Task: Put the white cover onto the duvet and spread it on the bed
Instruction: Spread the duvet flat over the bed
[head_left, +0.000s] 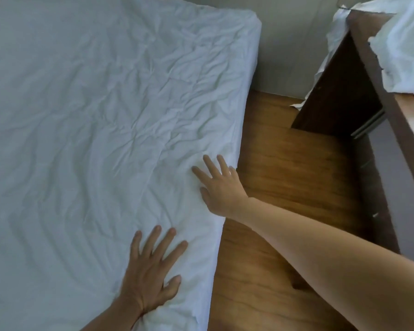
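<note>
The duvet in its white cover [101,120] lies spread flat over the bed, creased all over, and fills the left and middle of the head view. Its right edge runs along the bed's side. My left hand [153,266] lies palm down on the cover near the lower right edge, fingers straight and spread. My right hand [219,185] presses flat on the cover farther up the same edge, fingers spread, little finger at the brink.
A strip of wooden floor [273,177] runs between the bed and a dark wooden desk [373,75] at the right. Crumpled white fabric [406,48] lies on the desk top and hangs behind it. A pale wall [294,44] closes the far end.
</note>
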The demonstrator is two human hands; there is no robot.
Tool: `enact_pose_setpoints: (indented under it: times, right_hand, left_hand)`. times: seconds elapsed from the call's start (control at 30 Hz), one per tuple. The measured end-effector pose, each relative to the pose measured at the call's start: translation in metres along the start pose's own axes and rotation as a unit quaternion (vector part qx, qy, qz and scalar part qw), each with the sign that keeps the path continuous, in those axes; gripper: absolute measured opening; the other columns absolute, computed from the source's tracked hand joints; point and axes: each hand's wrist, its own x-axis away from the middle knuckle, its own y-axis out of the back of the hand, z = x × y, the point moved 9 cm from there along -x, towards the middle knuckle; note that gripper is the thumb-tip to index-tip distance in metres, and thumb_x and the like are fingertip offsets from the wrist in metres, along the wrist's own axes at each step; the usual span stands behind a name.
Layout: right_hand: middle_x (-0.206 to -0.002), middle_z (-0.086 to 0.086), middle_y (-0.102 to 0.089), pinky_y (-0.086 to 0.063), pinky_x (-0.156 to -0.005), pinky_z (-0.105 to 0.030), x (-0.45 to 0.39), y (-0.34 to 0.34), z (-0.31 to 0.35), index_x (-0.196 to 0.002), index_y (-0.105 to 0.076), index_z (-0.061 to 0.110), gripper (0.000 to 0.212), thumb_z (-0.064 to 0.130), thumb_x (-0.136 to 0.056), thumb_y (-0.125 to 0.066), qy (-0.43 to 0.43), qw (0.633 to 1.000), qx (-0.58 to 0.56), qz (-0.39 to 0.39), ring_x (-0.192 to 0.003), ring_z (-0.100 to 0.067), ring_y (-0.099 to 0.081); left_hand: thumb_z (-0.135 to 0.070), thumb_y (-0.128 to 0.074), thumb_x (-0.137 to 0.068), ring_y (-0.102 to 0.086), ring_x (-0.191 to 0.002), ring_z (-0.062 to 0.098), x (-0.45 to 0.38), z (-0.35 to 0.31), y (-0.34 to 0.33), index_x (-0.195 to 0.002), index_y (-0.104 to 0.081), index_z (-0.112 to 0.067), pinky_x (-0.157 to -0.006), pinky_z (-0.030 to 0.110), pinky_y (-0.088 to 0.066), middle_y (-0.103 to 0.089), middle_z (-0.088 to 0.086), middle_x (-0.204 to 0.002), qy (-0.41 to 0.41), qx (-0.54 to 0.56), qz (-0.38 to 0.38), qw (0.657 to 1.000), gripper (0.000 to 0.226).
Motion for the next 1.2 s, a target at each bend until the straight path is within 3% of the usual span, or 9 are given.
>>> enact_pose_setpoints:
  times: [0.17, 0.33, 0.53, 0.7, 0.8, 0.9, 1.0, 1.1, 1.2]
  right_hand:
    - [-0.170, -0.002, 0.018, -0.001, -0.121, -0.066, -0.115, 0.010, -0.039, -0.160, 0.007, 0.044, 0.064, 0.057, -0.104, -0.021, 0.029, 0.997, 0.057, 0.043, -0.153, -0.040, 0.020]
    - [-0.170, 0.004, -0.008, -0.010, -0.121, -0.060, -0.168, -0.005, -0.084, -0.158, -0.004, 0.052, 0.069, 0.078, -0.093, -0.011, 0.091, 0.990, 0.059, 0.087, -0.153, -0.042, -0.005]
    - [-0.109, 0.001, -0.057, -0.039, -0.086, -0.043, -0.233, 0.034, -0.123, -0.124, -0.062, 0.029, 0.056, 0.070, -0.091, -0.045, 0.221, 0.974, 0.031, -0.039, -0.095, -0.026, -0.051]
    - [-0.157, -0.017, -0.036, -0.028, -0.113, -0.060, -0.358, 0.075, -0.212, -0.148, -0.044, 0.018, 0.058, 0.045, -0.096, -0.047, 0.112, 0.993, 0.006, -0.044, -0.143, -0.047, -0.031]
    - [-0.170, -0.004, -0.015, -0.005, -0.123, -0.060, -0.417, 0.066, -0.253, -0.162, -0.017, 0.035, 0.064, 0.058, -0.102, -0.026, 0.118, 0.990, 0.069, 0.037, -0.154, -0.041, -0.008]
    - [-0.138, -0.001, -0.056, -0.028, -0.113, -0.053, -0.453, 0.073, -0.285, -0.148, -0.046, 0.035, 0.060, 0.061, -0.097, -0.028, 0.207, 0.973, 0.091, 0.033, -0.123, -0.035, -0.050]
    - [-0.122, -0.003, -0.056, -0.038, -0.100, -0.045, -0.506, 0.094, -0.355, -0.143, -0.050, 0.036, 0.052, 0.057, -0.099, -0.031, 0.206, 0.972, 0.113, -0.002, -0.109, -0.031, -0.051]
    - [-0.146, -0.008, -0.042, -0.033, -0.109, -0.048, -0.559, 0.120, -0.425, -0.151, -0.040, 0.037, 0.050, 0.051, -0.103, -0.032, 0.178, 0.978, 0.109, 0.012, -0.132, -0.035, -0.039]
    - [-0.166, -0.010, -0.012, -0.013, -0.123, -0.053, -0.623, 0.146, -0.479, -0.158, -0.022, 0.035, 0.065, 0.030, -0.098, -0.047, 0.146, 0.981, 0.122, 0.035, -0.152, -0.040, -0.010]
  left_hand:
    - [-0.059, -0.070, -0.064, -0.057, -0.129, 0.028, -0.012, 0.007, 0.017, -0.136, -0.065, -0.026, -0.106, 0.060, -0.036, -0.059, -0.001, -0.144, 0.048, 0.086, -0.025, 0.995, 0.079]
    - [-0.038, -0.056, -0.095, -0.059, -0.057, 0.017, -0.149, 0.056, 0.092, -0.095, -0.069, -0.019, -0.060, 0.037, -0.052, -0.064, -0.007, -0.067, 0.167, 0.193, -0.205, 0.945, 0.023]
    - [-0.073, -0.039, -0.093, -0.028, -0.146, 0.049, -0.344, 0.101, 0.019, -0.151, -0.044, -0.027, -0.115, 0.068, -0.020, -0.038, 0.011, -0.160, 0.330, 0.067, 0.000, 0.942, 0.074]
    - [-0.085, -0.045, -0.080, -0.063, -0.103, 0.046, -0.377, 0.073, 0.013, -0.123, -0.065, -0.019, -0.085, 0.049, -0.045, -0.066, 0.017, -0.118, 0.281, 0.041, 0.172, 0.943, 0.082]
    - [-0.073, -0.038, -0.092, -0.062, -0.060, 0.018, -0.472, 0.114, 0.048, -0.079, -0.067, -0.022, -0.057, 0.028, -0.032, -0.062, -0.002, -0.068, 0.292, 0.063, 0.079, 0.951, 0.060]
    - [-0.048, -0.048, -0.099, -0.068, -0.099, 0.031, -0.600, 0.166, 0.048, -0.112, -0.068, -0.017, -0.075, 0.038, -0.050, -0.070, 0.009, -0.108, 0.302, 0.065, -0.054, 0.950, 0.039]
    - [-0.047, -0.045, -0.102, -0.023, -0.150, 0.045, -0.698, 0.194, -0.007, -0.153, -0.041, -0.023, -0.119, 0.062, -0.019, -0.034, 0.013, -0.162, 0.370, 0.071, 0.002, 0.926, 0.057]
    - [-0.054, -0.035, -0.100, -0.016, -0.150, 0.051, -0.732, 0.168, -0.031, -0.155, -0.037, -0.032, -0.120, 0.067, -0.003, -0.032, 0.016, -0.162, 0.445, 0.022, 0.059, 0.893, 0.059]
    - [-0.050, -0.044, -0.090, -0.048, -0.124, 0.046, -0.751, 0.164, -0.023, -0.129, -0.063, -0.027, -0.105, 0.058, -0.033, -0.059, 0.016, -0.130, 0.425, 0.021, 0.111, 0.898, 0.049]
